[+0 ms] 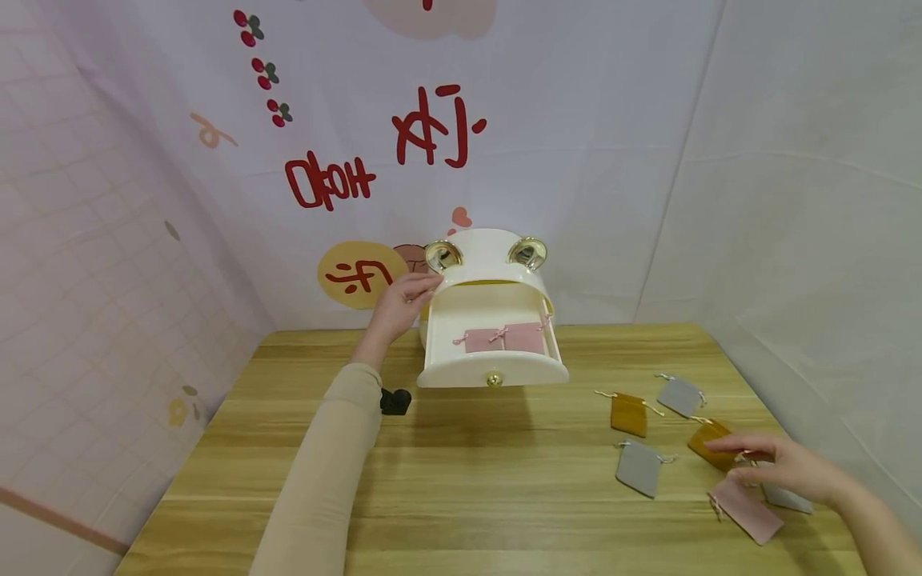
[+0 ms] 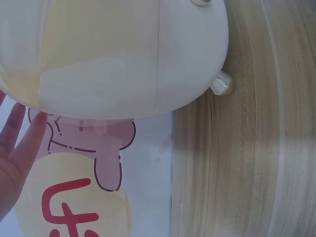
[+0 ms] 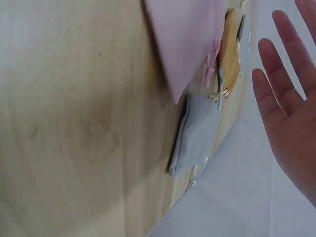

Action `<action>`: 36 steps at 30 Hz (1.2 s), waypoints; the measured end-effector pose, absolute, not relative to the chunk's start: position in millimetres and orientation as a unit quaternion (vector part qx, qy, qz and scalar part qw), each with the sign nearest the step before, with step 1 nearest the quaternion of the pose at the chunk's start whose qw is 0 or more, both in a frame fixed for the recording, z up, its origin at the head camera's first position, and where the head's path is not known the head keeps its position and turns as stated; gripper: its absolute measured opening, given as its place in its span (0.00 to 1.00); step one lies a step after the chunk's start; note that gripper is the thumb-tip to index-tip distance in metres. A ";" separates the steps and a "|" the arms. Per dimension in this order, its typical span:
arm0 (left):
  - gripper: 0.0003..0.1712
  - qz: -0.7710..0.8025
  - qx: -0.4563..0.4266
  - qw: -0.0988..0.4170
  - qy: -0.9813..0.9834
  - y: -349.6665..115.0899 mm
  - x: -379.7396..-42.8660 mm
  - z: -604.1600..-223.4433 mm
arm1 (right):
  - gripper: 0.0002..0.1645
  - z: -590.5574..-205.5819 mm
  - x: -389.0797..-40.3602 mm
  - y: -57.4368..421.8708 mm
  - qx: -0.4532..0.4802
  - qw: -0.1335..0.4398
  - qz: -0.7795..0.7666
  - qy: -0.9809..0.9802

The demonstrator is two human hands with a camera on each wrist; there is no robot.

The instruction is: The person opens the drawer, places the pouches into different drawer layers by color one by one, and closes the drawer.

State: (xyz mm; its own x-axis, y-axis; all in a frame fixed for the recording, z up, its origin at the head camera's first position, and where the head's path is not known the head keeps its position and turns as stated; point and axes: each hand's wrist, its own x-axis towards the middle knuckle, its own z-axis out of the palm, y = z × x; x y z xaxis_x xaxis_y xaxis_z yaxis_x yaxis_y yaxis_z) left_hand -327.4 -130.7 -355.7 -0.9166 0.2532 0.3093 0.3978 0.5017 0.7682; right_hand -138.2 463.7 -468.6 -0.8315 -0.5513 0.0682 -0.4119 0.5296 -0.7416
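Pink cloth, right by your thumb! Your right hand hovers, thumb and fingers well parted, nothing gripped, at the flat pink drawstring pouch on the pale wooden table; whether the thumb touches it, I can't tell. Under your fingertips lies a mustard drawstring pouch, and just beside the pink one, a grey drawstring pouch. Across the way, your left hand sets loose fingers against the glossy cream cabinet; its white drawer juts out, bearing two small pink pouches. Picking-up step, I'd judge; next calls for a neat pinch, leaving the mustard alone.
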 end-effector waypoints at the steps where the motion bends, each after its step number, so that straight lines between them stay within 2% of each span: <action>1: 0.20 -0.462 -0.188 0.078 -0.863 -130.5 -327.4 -355.5 | 0.25 -469.8 -137.0 465.3 -0.278 0.094 -0.403 0.867; 9: 0.20 -0.463 -0.191 0.079 -0.862 -130.6 -327.9 -356.1 | 0.25 -485.0 -137.1 471.3 -0.347 0.108 -0.441 0.821; 16: 0.20 -0.460 -0.195 0.085 -0.862 -131.3 -327.6 -356.4 | 0.25 -498.1 -140.6 469.9 -0.387 0.078 -0.429 0.813; 23: 0.20 -0.457 -0.195 0.084 -0.864 -130.8 -328.5 -357.0 | 0.25 -506.1 -141.2 477.1 -0.375 0.125 -0.447 0.802; 25: 0.20 -0.457 -0.195 0.085 -0.864 -130.8 -328.5 -357.0 | 0.24 -507.9 -141.3 477.9 -0.375 0.124 -0.446 0.804; 29: 0.20 -0.458 -0.197 0.085 -0.863 -130.8 -328.6 -357.2 | 0.24 -511.1 -142.0 477.7 -0.383 0.107 -0.436 0.807; 36: 0.20 -0.463 -0.203 0.089 -0.859 -130.8 -328.2 -357.4 | 0.24 -519.6 -142.9 476.8 -0.392 0.038 -0.393 0.831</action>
